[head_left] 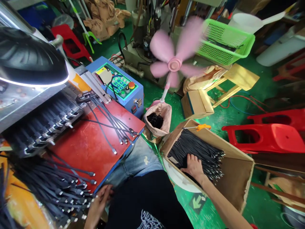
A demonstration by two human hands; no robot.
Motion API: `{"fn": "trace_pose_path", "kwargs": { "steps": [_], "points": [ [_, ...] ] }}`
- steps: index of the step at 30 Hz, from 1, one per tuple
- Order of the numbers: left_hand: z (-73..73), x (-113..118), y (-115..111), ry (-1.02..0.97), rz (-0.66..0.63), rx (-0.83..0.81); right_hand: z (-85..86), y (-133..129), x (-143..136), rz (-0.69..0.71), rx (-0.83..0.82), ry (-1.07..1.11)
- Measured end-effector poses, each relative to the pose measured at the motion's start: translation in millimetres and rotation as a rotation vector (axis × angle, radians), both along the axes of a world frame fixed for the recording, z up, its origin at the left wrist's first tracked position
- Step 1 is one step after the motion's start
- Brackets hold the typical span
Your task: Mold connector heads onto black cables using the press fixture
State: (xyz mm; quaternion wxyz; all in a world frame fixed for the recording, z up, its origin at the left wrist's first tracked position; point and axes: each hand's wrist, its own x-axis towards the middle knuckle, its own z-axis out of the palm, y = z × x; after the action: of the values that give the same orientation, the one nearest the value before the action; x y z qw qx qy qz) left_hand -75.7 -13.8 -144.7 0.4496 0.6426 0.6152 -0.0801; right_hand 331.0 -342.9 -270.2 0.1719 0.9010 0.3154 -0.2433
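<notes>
My right hand (pixel 194 167) lies on a thick layer of black cables (pixel 199 148) inside an open cardboard box (pixel 235 181), its fingers bent over them; what it grips, if anything, is hidden. By the red board's lower corner is my left hand (pixel 103 195), fingers curled, close to the connector ends of a big pile of black cables (pixel 64 187). Several cables (pixel 111 122) with metal plugs lie spread across the red board (pixel 88 143). Left of them, a machine fixture (pixel 45 127) holds a row of cables under a lit lamp (pixel 30 60).
A pink fan (pixel 174 64) spins ahead, near a paper sack (pixel 164 127) of black pieces. A blue control box (pixel 131 98) adjoins the board. Red stools (pixel 281 136) stand right, and orange-handled pliers or cutters (pixel 202 127) rest on the box rim.
</notes>
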Motion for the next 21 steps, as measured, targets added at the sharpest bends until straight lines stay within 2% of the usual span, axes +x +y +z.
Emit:
{"fn": "trace_pose_path", "kwargs": {
  "steps": [2, 6, 15, 21],
  "points": [
    [-4.0, -4, 1, -0.074, 0.038, -0.082, -2.8, -1, -2, -0.002, -0.032, -0.007],
    [-7.2, -9, 1, -0.092, 0.033, -0.099, -4.2, -4, 2, -0.013, -0.076, 0.027],
    [-11.3, -6, -1, -0.071, 0.026, -0.057, -8.2, -4, 15, -0.094, -0.082, 0.133],
    [-10.5, -4, -3, -0.015, -0.014, -0.002, -9.8, -12, 35, -0.143, -0.028, 0.209]
  ]
}}
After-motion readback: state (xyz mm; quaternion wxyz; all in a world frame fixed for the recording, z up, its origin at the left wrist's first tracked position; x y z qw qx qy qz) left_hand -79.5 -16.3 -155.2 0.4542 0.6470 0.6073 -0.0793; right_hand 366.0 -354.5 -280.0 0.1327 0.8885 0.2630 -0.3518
